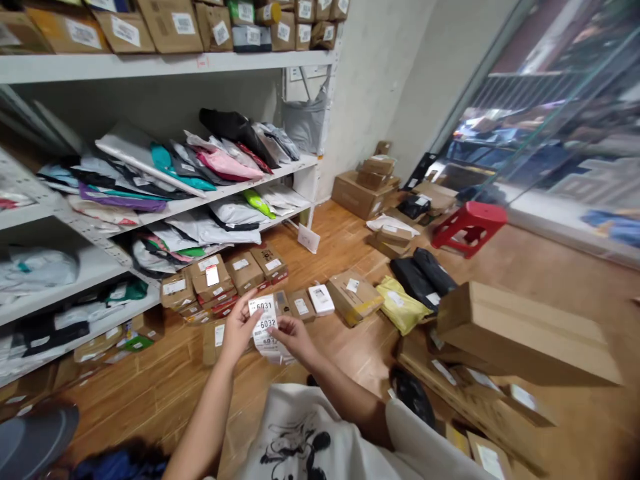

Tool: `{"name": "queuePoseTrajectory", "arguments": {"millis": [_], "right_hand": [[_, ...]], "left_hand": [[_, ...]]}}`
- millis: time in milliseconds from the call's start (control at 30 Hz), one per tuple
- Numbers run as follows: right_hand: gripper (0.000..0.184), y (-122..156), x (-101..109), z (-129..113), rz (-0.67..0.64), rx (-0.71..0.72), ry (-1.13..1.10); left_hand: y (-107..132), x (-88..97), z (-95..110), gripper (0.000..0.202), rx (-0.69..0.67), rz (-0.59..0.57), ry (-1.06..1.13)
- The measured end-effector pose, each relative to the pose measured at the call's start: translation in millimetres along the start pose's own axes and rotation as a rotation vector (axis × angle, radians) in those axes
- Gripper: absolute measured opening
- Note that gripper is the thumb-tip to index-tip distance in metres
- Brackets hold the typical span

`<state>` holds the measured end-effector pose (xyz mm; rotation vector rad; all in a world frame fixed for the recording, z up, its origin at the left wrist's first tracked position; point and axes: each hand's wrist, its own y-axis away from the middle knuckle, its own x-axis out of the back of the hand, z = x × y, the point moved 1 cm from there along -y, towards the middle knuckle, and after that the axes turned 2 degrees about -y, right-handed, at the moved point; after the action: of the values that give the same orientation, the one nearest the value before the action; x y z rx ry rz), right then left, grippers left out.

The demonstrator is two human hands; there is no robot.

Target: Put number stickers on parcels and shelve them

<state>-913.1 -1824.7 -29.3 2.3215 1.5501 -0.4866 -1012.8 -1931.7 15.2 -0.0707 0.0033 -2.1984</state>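
Observation:
A strip of white printed labels point(267, 325) hangs between my two hands, with the numbers 6031 and 6032 readable on it. My left hand point(241, 328) pinches its left edge, thumb on the printed face. On the right edge, the fingers of my right hand point(296, 339) are closed on the same strip. The strip's lower end curls downward and its print there is blurred. Below and behind it on the floor lie cardboard boxes point(299, 305) with labels, and a small white box point(321, 299).
Shelves point(215, 61) at the left hold labelled boxes and plastic mailers point(225, 160). A red stool point(470, 227) stands at the right. A long cardboard box point(525, 340), a yellow bag point(403, 305) and black parcels point(423, 277) lie on the wooden floor. A blurred grey round shape point(35, 437) is at lower left.

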Motion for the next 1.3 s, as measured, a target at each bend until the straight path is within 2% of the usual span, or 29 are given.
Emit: {"name": "queuePoseTrajectory", "arguments": {"millis": [67, 133, 200, 267, 400, 500, 567, 667, 800, 900, 1000, 1167, 1233, 1300], "right_hand": [[0.036, 3, 11, 4, 0.159, 0.085, 0.065], [0.036, 9, 29, 5, 0.320, 0.242, 0.213], [0.034, 13, 52, 7, 0.389, 0.339, 0.360], [0.029, 15, 80, 9, 0.401, 0.301, 0.379], [0.032, 11, 148, 16, 0.449, 0.152, 0.235], [0.035, -2, 203, 20, 0.416, 0.058, 0.179], [0.041, -15, 244, 24, 0.428, 0.022, 0.148], [0.047, -39, 316, 36, 0.481, -0.034, 0.105], [0.047, -66, 422, 64, 0.563, -0.138, 0.079], [0.045, -81, 492, 98, 0.574, -0.218, 0.070], [0.046, -97, 544, 143, 0.581, -0.265, 0.054], [0.046, -133, 607, 230, 0.585, -0.268, 0.016], [0.050, -146, 630, 260, 0.578, -0.251, -0.002], [0.051, -155, 652, 285, 0.550, -0.228, -0.009]], "left_hand": [[-7, -5.9, -11, 0.052, 0.070, -0.039, -0.102], [-11, -16.7, -26, 0.042, 0.111, -0.091, -0.149], [-13, -33.7, -44, 0.037, 0.136, -0.167, -0.170], [-15, -56.0, -58, 0.035, 0.146, -0.247, -0.221], [-28, -108.4, -77, 0.039, 0.145, -0.358, -0.405], [-49, -153.2, -96, 0.041, 0.128, -0.382, -0.552], [-66, -188.9, -119, 0.041, 0.144, -0.362, -0.578], [-92, -253.2, -172, 0.048, 0.332, -0.275, -0.383], [-117, -343.4, -258, 0.059, 0.661, -0.186, -0.054], [-131, -388.9, -324, 0.067, 0.781, -0.137, -0.048], [-144, -407.1, -394, 0.071, 0.826, -0.136, -0.114], [-166, -412.9, -500, 0.070, 0.853, -0.106, -0.216], [-176, -420.1, -533, 0.068, 0.800, -0.100, -0.256], [-188, -432.0, -562, 0.065, 0.682, -0.117, -0.302]]}}
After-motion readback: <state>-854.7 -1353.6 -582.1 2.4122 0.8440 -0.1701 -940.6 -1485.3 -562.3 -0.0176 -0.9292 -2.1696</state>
